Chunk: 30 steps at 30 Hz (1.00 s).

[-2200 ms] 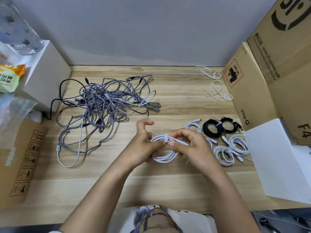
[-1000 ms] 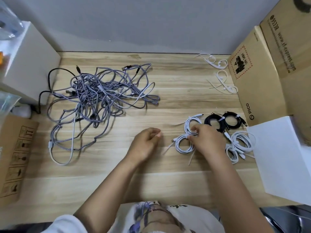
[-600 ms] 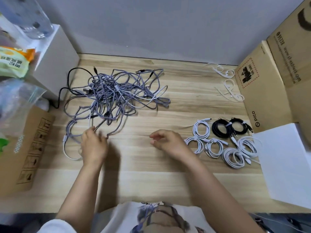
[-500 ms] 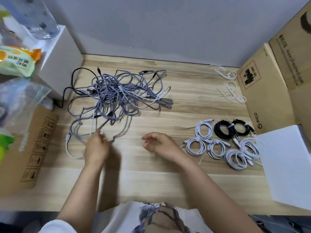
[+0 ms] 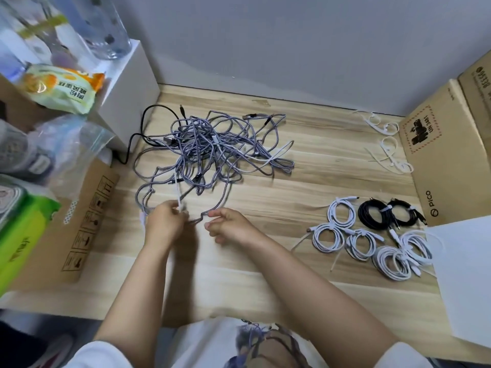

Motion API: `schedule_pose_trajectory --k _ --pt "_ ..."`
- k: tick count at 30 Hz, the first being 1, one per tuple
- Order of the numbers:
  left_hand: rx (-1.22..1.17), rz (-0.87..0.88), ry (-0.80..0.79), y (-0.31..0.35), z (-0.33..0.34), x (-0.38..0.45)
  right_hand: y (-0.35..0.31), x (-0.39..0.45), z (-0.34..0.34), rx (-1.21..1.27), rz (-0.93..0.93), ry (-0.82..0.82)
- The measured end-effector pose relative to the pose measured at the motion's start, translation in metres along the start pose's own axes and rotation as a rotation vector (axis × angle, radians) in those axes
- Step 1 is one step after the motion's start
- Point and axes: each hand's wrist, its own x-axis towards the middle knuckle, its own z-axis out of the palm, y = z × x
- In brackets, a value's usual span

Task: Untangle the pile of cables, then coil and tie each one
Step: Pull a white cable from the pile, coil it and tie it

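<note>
Your left hand [image 5: 165, 221] pinches white cable end [image 5: 178, 200] at lower edge of tangled pile [image 5: 210, 152], frame centre-left. Right hand [image 5: 230, 226] loose, empty. Risk: pulling hard likely tightens knots, drags pile off surface [image 5: 305, 181].

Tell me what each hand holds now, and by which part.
The left hand pinches a strand at the near edge of the tangled cable pile; which cable it is cannot be told. The right hand holds nothing, with its fingers loosely curled beside a near loop.
</note>
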Motion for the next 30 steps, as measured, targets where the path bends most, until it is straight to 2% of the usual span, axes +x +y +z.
schedule_pose_trajectory --k 3,4,8,12,16,20,26,30 --pt "-0.607 -0.07 -0.241 0.017 -0.001 -0.008 -0.009 -0.002 0.006 0.065 -0.076 -0.016" --pt "-0.725 -0.068 -0.31 0.021 -0.001 -0.01 -0.011 -0.003 0.008 0.072 -0.106 -0.021" --pt "-0.919 -0.103 -0.418 0.037 -0.001 -0.01 -0.013 -0.007 0.008 0.019 -0.161 0.041" --pt "-1.216 -0.292 -0.465 0.048 0.003 0.001 -0.021 -0.017 -0.008 -0.162 -0.325 0.33" --pt "-1.539 -0.493 -0.44 0.052 0.006 0.023 -0.045 -0.053 -0.019 -0.123 -0.493 0.363" --pt "-1.553 -0.528 -0.38 0.049 0.015 0.041 -0.073 -0.095 -0.029 0.055 -0.652 0.292" --pt "-1.494 -0.479 -0.394 0.063 0.024 0.046 -0.093 -0.138 -0.038 0.192 -0.879 0.076" --pt "-1.635 -0.463 -0.384 0.073 0.023 0.047 -0.094 -0.159 -0.04 0.236 -1.005 -0.07"
